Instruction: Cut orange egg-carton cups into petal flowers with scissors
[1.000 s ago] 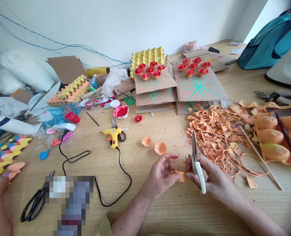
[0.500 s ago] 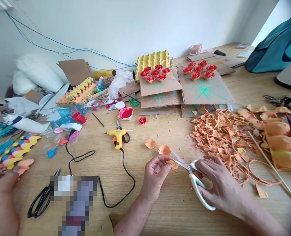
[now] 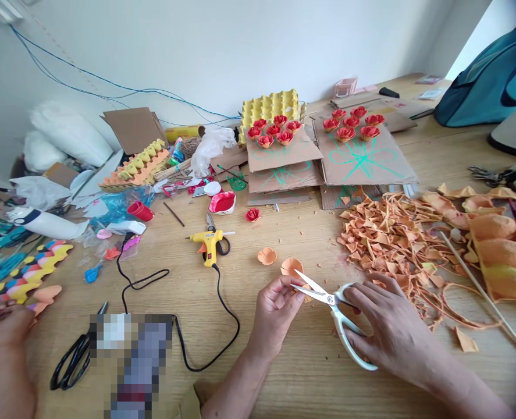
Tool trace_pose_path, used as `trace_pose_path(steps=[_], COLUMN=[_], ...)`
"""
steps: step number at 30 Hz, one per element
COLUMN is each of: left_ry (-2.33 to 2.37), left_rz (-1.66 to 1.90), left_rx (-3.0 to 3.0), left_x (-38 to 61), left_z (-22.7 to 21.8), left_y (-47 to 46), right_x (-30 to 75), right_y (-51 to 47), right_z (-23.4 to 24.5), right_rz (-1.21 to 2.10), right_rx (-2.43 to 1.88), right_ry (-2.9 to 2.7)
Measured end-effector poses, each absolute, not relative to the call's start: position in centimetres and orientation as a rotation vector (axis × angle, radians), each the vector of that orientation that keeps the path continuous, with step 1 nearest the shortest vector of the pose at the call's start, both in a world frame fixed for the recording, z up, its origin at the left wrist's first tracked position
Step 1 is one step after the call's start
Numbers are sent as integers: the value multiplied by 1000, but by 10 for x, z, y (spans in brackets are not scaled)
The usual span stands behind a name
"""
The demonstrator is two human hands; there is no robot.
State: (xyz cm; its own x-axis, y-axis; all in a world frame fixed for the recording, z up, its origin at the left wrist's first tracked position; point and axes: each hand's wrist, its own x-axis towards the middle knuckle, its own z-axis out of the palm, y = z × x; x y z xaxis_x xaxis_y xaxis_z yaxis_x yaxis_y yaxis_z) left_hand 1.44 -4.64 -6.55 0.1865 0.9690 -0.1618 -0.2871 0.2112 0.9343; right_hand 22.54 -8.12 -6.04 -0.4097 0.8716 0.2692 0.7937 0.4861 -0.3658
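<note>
My left hand (image 3: 275,317) pinches a small orange piece of egg carton (image 3: 309,298) between thumb and fingertips, much of it hidden behind the fingers and blades. In my right hand (image 3: 384,323) are white-handled scissors (image 3: 341,314), their blades parted and pointing left at the fingertips of my left hand. Just beyond the blade tips lies an orange carton cup (image 3: 291,267). Slightly left of it is a petal-shaped orange cup (image 3: 267,255). A heap of orange carton scraps (image 3: 384,244) spreads out beyond my right hand.
A yellow glue gun (image 3: 212,244) trails its black cord. Red paper roses (image 3: 279,132) stand on cardboard (image 3: 365,160) at the back. Another person's hand (image 3: 4,326) rests at the left, near black-handled scissors (image 3: 77,355). A thin stick (image 3: 484,294) lies at right.
The scissors have shifted a little left and tilted, so their blades now cross over my left fingertips. My left hand stays nearly in place, still pinching the orange piece.
</note>
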Motion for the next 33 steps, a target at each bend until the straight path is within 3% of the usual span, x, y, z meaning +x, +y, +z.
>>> trace_pose_path(steps=[10,33], left_ry=[859,757], left_rz=[982,946], left_rx=[930,1017], left_x=[15,15], left_z=[-69,-61], left_y=[-48,-49], right_x=[224,223], right_y=[-84,-86], right_z=[-61,-58], right_rz=[416,465], right_rx=[-1387,-1263], right_ry=[-2224,-2321])
